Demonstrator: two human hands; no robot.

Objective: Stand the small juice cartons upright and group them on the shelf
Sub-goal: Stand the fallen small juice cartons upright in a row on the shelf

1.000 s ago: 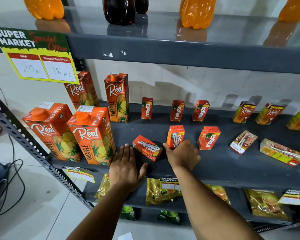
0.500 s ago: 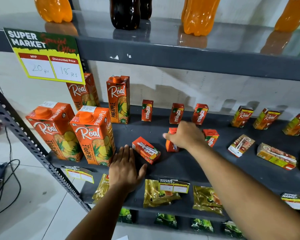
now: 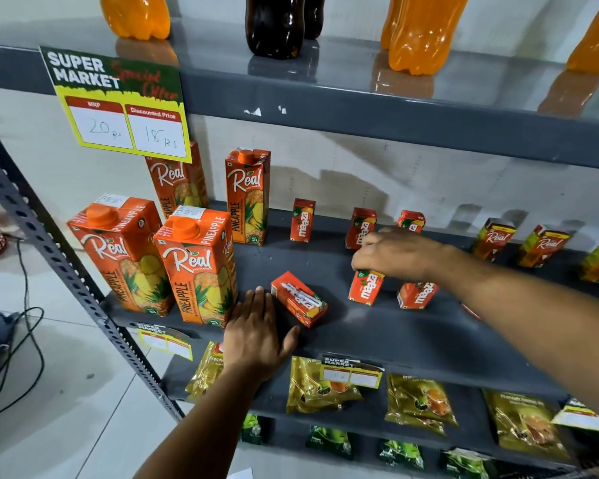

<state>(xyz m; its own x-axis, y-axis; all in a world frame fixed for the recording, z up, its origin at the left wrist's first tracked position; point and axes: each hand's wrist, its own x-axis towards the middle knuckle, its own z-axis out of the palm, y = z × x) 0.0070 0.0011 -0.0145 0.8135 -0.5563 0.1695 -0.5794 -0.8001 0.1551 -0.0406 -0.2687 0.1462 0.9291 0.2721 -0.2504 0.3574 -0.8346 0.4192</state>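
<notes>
My right hand (image 3: pixel 396 252) grips the top of a small red Maaza carton (image 3: pixel 365 288), which stands upright on the dark grey shelf (image 3: pixel 377 333). A second small Maaza carton (image 3: pixel 416 294) stands just right of it, partly behind my forearm. One small red carton (image 3: pixel 298 299) lies flat, straw side up, beside my left hand (image 3: pixel 256 335), which rests flat and open on the shelf's front. Three more small Maaza cartons (image 3: pixel 302 225) (image 3: pixel 359 228) (image 3: pixel 410 221) stand in a row at the back.
Tall Real pineapple cartons (image 3: pixel 198 267) stand at the shelf's left. Small Real cartons (image 3: pixel 493 238) stand at the back right. Soda bottles (image 3: pixel 421 32) fill the shelf above; gold packets (image 3: pixel 320 385) lie on the shelf below. A price sign (image 3: pixel 118 105) hangs top left.
My right hand moved from the shelf's front to the middle carton and took hold of its top; the carton now faces front. My left hand stayed put.
</notes>
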